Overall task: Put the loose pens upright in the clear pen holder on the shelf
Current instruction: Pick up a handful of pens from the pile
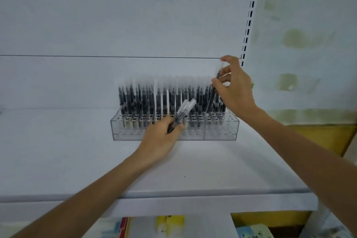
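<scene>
Head view, so starting closest: some colourful packs (170, 224) can be made out, pretty blurry, under the white shelf (77, 160). A small bunch of loose pens (185, 108) is gripped by the left hand (160, 139), caps tilted up and to the right, right in front of the clear pen holder (218, 133). That holder is sat on the shelf towards the back and is mostly packed with upright pens (164, 98); a few front holes look unfilled. At its right end, a single pen (218, 72) is pinched near-upright by the right hand (233, 91). Behind, a slotted upright (251, 15) is seen.
</scene>
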`<action>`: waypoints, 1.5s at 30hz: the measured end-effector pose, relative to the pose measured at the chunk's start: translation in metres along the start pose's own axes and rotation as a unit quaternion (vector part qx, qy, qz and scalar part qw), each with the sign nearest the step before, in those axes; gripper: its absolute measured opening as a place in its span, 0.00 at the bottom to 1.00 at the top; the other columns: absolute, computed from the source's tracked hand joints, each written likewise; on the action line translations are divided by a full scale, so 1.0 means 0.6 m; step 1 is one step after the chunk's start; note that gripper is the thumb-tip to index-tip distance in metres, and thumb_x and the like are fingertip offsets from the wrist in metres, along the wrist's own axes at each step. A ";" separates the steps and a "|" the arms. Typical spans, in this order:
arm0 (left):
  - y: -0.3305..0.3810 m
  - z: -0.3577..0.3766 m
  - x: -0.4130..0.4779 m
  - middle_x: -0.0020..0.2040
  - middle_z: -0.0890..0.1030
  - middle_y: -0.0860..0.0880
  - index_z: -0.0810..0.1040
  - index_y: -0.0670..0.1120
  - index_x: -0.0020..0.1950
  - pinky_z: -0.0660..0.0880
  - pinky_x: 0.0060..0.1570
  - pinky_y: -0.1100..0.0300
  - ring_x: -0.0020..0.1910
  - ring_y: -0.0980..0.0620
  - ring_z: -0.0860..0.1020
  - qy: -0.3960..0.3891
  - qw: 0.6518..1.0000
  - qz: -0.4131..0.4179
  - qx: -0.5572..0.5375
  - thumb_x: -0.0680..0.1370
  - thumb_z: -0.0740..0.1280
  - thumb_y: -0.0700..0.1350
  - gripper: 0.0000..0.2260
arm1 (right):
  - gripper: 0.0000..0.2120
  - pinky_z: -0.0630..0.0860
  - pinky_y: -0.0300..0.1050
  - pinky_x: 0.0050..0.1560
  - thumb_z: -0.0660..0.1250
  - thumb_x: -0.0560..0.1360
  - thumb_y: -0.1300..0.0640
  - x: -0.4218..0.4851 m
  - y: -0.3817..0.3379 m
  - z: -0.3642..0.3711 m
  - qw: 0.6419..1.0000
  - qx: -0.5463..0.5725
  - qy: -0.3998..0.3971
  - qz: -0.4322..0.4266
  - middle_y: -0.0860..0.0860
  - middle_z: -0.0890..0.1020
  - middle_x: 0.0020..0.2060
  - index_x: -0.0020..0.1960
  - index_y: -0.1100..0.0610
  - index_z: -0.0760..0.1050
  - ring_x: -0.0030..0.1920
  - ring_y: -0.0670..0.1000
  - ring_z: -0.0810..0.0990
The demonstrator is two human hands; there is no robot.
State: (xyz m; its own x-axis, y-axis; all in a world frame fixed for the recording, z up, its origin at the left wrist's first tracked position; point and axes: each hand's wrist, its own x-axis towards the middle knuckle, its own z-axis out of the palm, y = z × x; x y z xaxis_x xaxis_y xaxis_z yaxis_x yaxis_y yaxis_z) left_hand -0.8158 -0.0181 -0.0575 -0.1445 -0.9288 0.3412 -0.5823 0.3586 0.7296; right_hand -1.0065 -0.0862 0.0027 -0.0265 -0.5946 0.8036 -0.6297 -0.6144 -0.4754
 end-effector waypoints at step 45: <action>0.039 0.078 -0.007 0.30 0.71 0.51 0.71 0.46 0.40 0.62 0.27 0.65 0.24 0.58 0.65 0.056 0.985 -0.048 -0.154 0.81 0.58 0.46 0.10 | 0.24 0.81 0.46 0.44 0.67 0.74 0.66 0.001 0.012 -0.047 0.997 0.074 -0.010 -0.004 0.53 0.78 0.40 0.68 0.54 0.67 0.40 0.53 0.82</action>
State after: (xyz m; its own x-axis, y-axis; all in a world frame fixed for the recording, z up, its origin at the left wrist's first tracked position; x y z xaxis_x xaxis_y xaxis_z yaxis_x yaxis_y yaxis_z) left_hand -0.8661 -0.0104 -0.0693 -0.0005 -0.9500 0.3122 -0.3160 0.2963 0.9013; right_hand -1.0327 -0.0761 0.0098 -0.0050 -0.5985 0.8011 -0.5086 -0.6882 -0.5173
